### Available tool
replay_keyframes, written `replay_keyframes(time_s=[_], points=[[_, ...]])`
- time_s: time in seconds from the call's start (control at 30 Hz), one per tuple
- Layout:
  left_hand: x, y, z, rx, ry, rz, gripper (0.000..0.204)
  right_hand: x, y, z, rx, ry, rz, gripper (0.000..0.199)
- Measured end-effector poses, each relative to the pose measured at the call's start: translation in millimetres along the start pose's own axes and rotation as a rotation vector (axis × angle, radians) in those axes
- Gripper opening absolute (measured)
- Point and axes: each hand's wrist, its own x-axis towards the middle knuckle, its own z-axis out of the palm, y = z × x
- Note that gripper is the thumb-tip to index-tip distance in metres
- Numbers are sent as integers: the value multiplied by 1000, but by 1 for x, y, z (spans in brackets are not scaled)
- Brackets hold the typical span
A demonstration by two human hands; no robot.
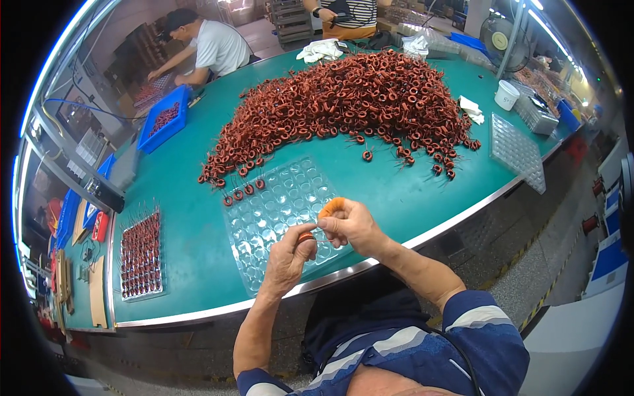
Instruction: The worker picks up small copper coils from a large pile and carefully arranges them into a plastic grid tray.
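Both forearms rise from the lower edge over a striped blue shirt [422,343] and meet above the near rim of the green table [191,244]. Farther back, a wide heap [356,99] of copper-wound ring coils covers the middle of that table, with loose ones strung along its near edge. Two people work at the far side, one bent over a blue bin [165,119] of coils on the left. Under the hands lies a clear blister tray [271,211], its pockets bare except for four coils at its far left corner. A second clear tray [518,152] sits on the right corner, and a filled tray [140,254], wire legs upright, stands well to the left. White cloths [320,49] lie at the far edge and a white cup [506,94] is near the right one. The right hand [353,224] is curled shut, pinching an orange coil [331,206] at its fingertips. The left hand [288,254] is closed too, thumb and forefinger gripping a smaller, darker coil [306,236]. Both coils hover just above the tray's near right part, close together.
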Motion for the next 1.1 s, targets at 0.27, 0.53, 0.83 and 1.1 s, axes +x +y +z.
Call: replay_keyframes(time_s=[0.27,0.53,0.83,1.1], points=[[-4,1,18,-537,91,-24,29,-19,7,18,-421,140,-549,18],[-1,5,19,-791,70,-62,26,-11,6,12,-783,77,-905,24],[15,6,5,-303,301,60,14,-6,5,15,-132,81,-82,30],[18,27,-9,401,61,221,22,-1,1,11,268,-21,134,27]])
